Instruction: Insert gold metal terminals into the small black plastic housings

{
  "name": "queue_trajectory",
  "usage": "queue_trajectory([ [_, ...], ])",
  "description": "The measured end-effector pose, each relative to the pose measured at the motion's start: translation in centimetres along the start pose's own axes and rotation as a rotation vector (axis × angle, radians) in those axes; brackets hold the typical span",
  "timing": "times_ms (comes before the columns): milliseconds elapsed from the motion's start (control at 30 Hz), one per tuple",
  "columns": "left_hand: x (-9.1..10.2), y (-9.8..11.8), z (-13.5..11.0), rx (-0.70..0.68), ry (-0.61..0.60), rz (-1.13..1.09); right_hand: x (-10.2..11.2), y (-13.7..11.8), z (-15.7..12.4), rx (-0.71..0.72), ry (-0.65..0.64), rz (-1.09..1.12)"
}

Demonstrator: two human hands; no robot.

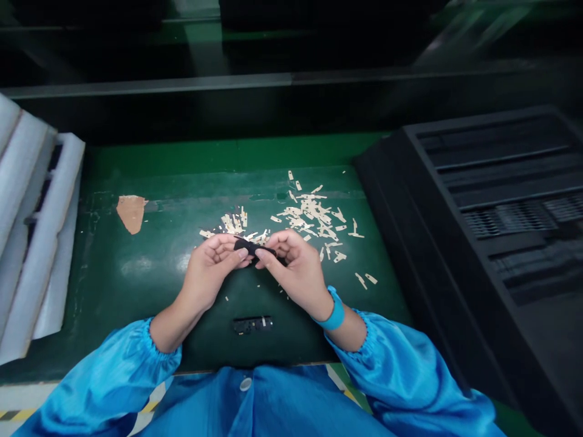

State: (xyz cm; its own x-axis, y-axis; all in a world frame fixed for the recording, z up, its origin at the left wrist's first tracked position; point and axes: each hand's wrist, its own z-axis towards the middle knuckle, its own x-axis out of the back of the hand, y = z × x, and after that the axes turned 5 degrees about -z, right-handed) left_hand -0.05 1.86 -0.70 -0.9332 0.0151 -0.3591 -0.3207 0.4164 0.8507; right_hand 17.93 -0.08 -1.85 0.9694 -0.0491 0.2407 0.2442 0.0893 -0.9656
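Observation:
Between my two hands, over the green work mat, is a small black part [248, 245], pinched at both ends. My left hand [210, 267] grips its left end with thumb and fingers. At the other end the thumb and fingers of my right hand [298, 267] close on it; a blue band circles that wrist. The fingers cover much of the part, so its exact kind is hidden. Nearer my body a flat black electronic module [252, 325] lies on the mat. Just beyond my hands is a pile of small cream and dark strips [231, 221].
Many cream-coloured pieces [314, 215] are scattered beyond my right hand. A torn brown scrap [131, 212] lies at the left. White foam dividers [54, 237] stand along the left edge, and a large black slotted tray [410, 200] fills the right side.

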Motion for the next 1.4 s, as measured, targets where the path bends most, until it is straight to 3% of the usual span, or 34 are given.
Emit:
queue_trajectory([
  [133,-0.2,-0.3,-0.2,0.002,0.054,0.016,0.3,-0.4,-0.2,0.350,0.117,-0.428],
  [233,-0.4,-0.2,-0.6,-0.018,0.045,0.030,0.4,-0.4,-0.3,0.472,0.104,-0.501],
  [400,-0.4,-0.1,-0.9,-0.102,0.049,0.139,0.3,-0.1,0.0,0.341,0.069,-0.319],
  [533,-0.2,-0.1,-0.7,-0.210,0.062,0.277,0.6,0.0,0.6,0.201,-0.066,-0.184],
  [633,-0.3,-0.2,-0.6,-0.185,0.062,0.226,0.7,-0.2,0.7,0.147,-0.082,-0.134],
  [800,-0.6,-0.4,-0.6,-0.095,0.079,0.099,0.4,-0.6,0.2,0.302,0.127,-0.264],
  [1400,-0.7,-0.3,-0.9,-0.205,0.010,0.196,-0.3,-0.6,-0.1,0.355,0.108,-0.211],
])
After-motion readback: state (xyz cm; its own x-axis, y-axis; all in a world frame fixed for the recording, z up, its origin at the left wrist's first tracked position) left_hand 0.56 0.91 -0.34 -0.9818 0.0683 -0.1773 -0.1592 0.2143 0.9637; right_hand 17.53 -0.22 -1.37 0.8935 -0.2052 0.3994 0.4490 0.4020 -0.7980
